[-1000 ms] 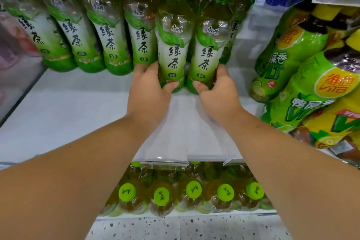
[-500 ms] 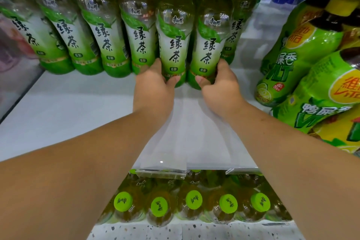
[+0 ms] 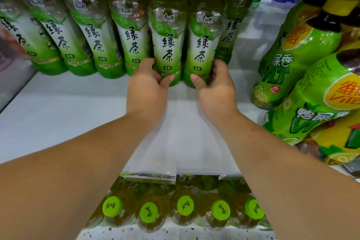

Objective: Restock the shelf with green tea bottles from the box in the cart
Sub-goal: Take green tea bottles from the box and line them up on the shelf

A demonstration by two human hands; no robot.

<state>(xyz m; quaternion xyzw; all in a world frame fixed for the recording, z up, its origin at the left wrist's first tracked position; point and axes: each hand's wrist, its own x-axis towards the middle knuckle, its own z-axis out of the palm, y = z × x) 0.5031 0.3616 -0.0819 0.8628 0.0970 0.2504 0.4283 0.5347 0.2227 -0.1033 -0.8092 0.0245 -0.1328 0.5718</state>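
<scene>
On the shelf (image 3: 58, 115), the left hand (image 3: 147, 89) grips the base of one green tea bottle (image 3: 168, 45) at its one o'clock. The right hand (image 3: 217, 87) grips the neighbouring bottle (image 3: 203, 45) at its eleven o'clock.

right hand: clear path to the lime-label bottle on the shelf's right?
Likely yes for the path: bare shelf lies between the right hand and the lime-label bottle. But the hand grips a green tea bottle, so it must let go first.
</scene>
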